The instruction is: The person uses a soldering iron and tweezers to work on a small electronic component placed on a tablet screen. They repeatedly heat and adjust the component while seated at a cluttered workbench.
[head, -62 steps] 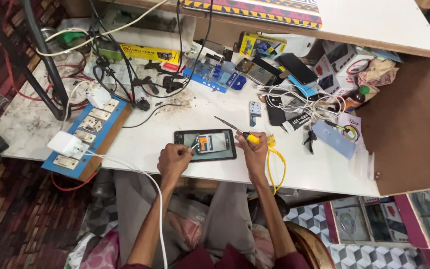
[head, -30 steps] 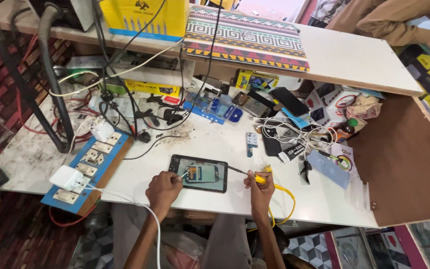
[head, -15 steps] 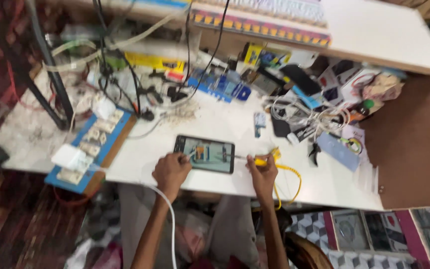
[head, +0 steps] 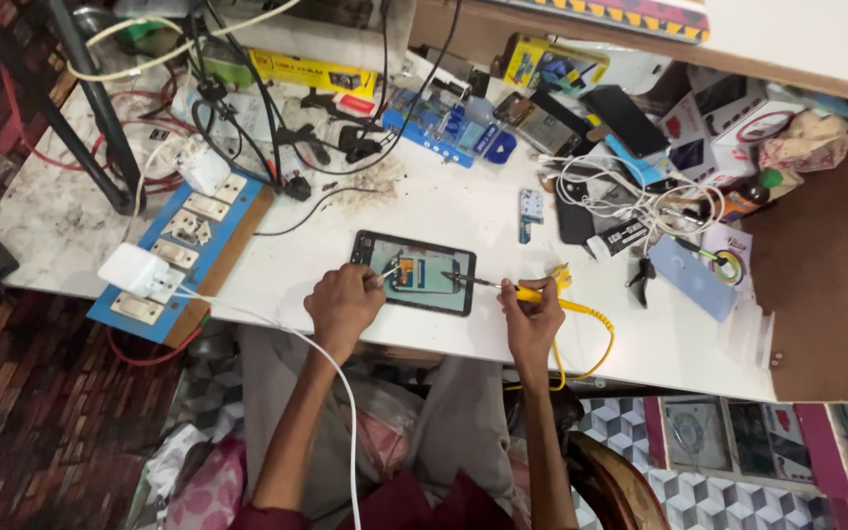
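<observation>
Left hand is curled at the left end of the opened tablet, fingertips pinched on something small and pale held against the exposed inside; can't tell what it is. Right hand is wrapped around the yellow-handled soldering iron, tip laid onto the tablet's right side. The yellow cord loops off the desk edge beside that wrist.

Compared with two seconds back, the iron came down: it was raised at an angle above the tablet then, now it lies low with the tip in the board. The left hand hasn't budged, and the tablet stays flat near the front edge of the white desk. So I'd say the joint is actually being worked now, not just lined up.

Farther out: a blue switch board to the left with a white charger plugged in, and tangled cables and boxes at the back right.
</observation>
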